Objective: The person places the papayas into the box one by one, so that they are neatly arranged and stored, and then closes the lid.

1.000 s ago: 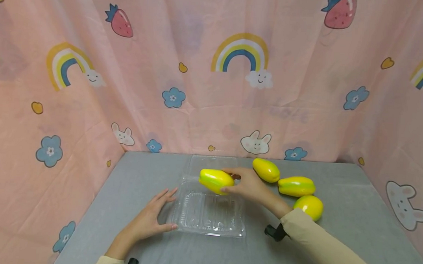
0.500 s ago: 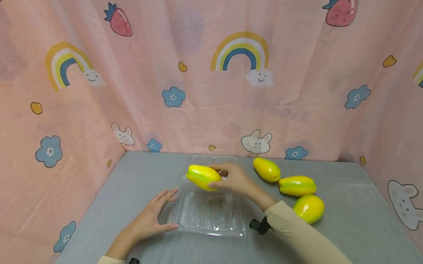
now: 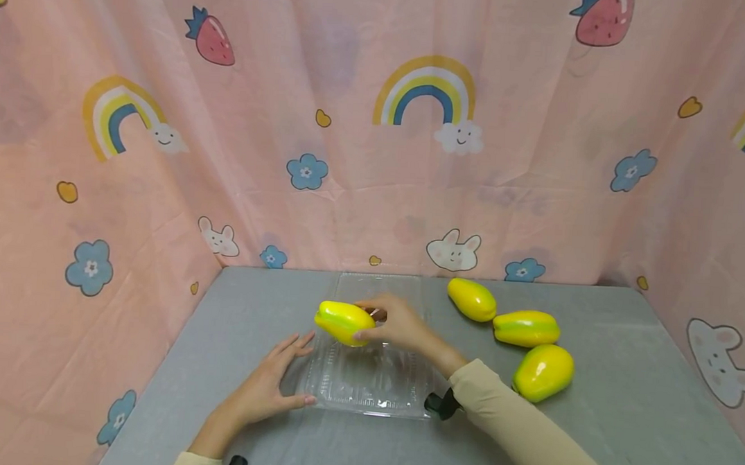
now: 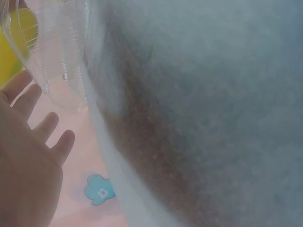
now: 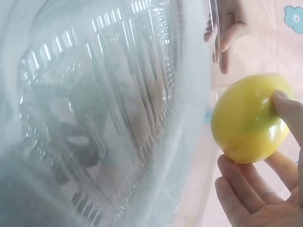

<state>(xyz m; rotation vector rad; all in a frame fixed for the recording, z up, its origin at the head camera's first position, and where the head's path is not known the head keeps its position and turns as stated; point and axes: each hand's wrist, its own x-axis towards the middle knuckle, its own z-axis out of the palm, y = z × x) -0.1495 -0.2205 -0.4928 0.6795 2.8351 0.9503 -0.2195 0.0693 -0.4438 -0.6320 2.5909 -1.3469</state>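
Note:
In the head view my right hand [image 3: 396, 324] grips a glossy yellow papaya [image 3: 342, 323] with a green streak. The papaya is above a clear plastic clamshell box [image 3: 371, 404], whose lid [image 3: 379, 285] lies open toward the back. The right wrist view shows the thumb on one side of the papaya [image 5: 251, 118] and the fingers on the other. At the left edge of the box, my left hand [image 3: 264, 384] has its fingers spread, and the thumb tip touches or nearly touches the rim. Its fingers [image 4: 29, 100] are extended in the left wrist view.
Three more papayas lie to the right on the grey table: one at the back [image 3: 471, 299], one in the middle [image 3: 526, 328] and one nearer [image 3: 544, 373]. A pink patterned curtain [image 3: 348, 211] encloses the table's back and sides.
My right hand has carried the papaya leftward over the box, rising slightly and then coming lower. The left hand and the box have stayed in place.

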